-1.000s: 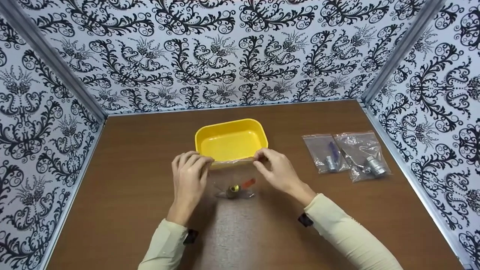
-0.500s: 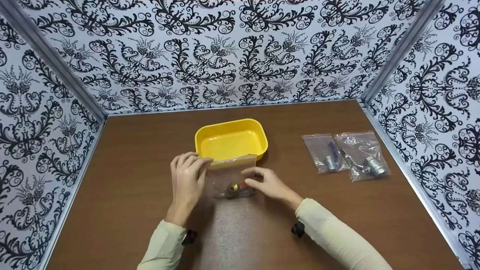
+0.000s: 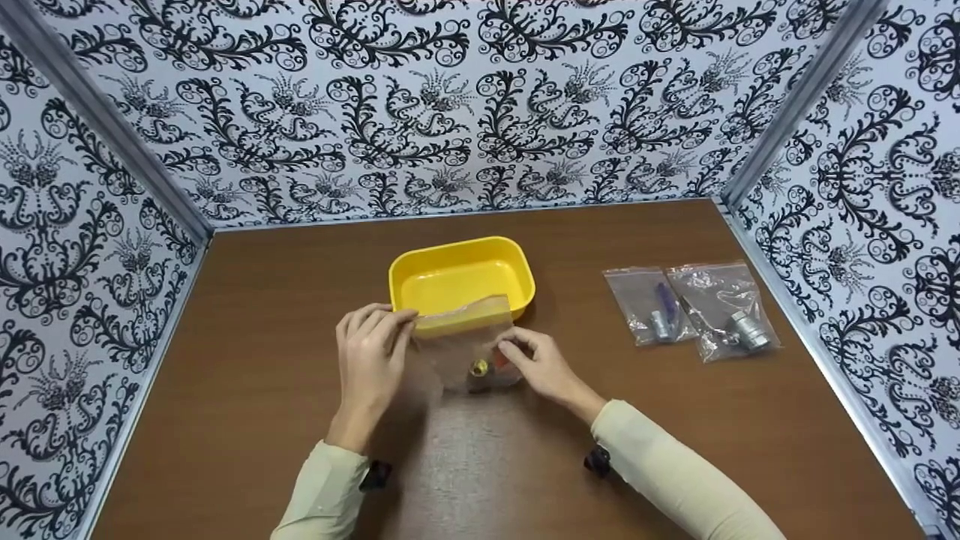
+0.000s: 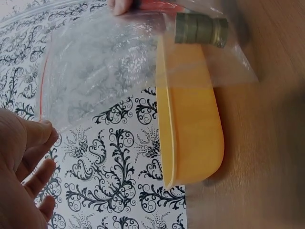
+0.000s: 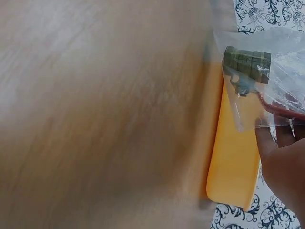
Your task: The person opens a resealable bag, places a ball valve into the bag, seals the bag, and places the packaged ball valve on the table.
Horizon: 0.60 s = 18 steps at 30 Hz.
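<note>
Over the table hangs a clear zip bag [image 3: 457, 345] with a red line along its opening. My left hand [image 3: 369, 360] pinches its upper left corner between thumb and fingertips. Inside, at the bottom, lies a brass ball valve [image 4: 200, 29] with a red lever [image 5: 281, 110]. My right hand [image 3: 541, 367] grips the bag's right side, its fingers at the red lever through the plastic. In the right wrist view the valve body [image 5: 248, 64] shows ridged sides. The bag's upper part overlaps the near rim of the yellow tray [image 3: 399, 300] in the head view.
To the right on the brown table [image 3: 247, 360] lie two more zip bags. One bag [image 3: 637, 300] holds a metal fitting and a purple piece; the other bag [image 3: 712, 289] holds a larger metal fitting. Patterned walls [image 3: 450, 112] enclose the table on three sides.
My right hand has left the bag's upper right corner and moved down to its side at the red lever. The valve has shifted slightly right; the bag's top now slants up to the right.
</note>
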{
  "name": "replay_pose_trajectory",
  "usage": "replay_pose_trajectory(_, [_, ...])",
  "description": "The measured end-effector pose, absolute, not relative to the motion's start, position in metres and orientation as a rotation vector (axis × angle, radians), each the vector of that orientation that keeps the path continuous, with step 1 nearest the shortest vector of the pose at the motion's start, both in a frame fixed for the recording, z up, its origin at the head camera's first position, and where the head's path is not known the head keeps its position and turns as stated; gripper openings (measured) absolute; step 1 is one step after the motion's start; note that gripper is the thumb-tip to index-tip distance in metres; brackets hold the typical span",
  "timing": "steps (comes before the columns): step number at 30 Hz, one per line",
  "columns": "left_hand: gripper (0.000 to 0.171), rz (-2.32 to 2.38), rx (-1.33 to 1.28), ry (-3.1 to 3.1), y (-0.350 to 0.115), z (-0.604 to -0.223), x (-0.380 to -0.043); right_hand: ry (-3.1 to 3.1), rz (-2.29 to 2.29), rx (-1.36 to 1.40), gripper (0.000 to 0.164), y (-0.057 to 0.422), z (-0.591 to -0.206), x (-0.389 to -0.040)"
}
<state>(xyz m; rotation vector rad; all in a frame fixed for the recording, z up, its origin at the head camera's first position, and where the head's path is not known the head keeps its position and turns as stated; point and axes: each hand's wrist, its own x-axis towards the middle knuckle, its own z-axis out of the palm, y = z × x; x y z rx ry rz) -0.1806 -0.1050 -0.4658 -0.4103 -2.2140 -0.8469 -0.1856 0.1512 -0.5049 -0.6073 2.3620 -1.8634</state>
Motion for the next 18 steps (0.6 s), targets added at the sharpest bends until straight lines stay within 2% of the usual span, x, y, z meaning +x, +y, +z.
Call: replay_pose_trajectory(18, [0.014, -0.865, -0.472, -2.249, -0.087, -0.472, -0.181, 2.515, -1.88, -0.473, 0.017, 0.179, -0.488, -0.174])
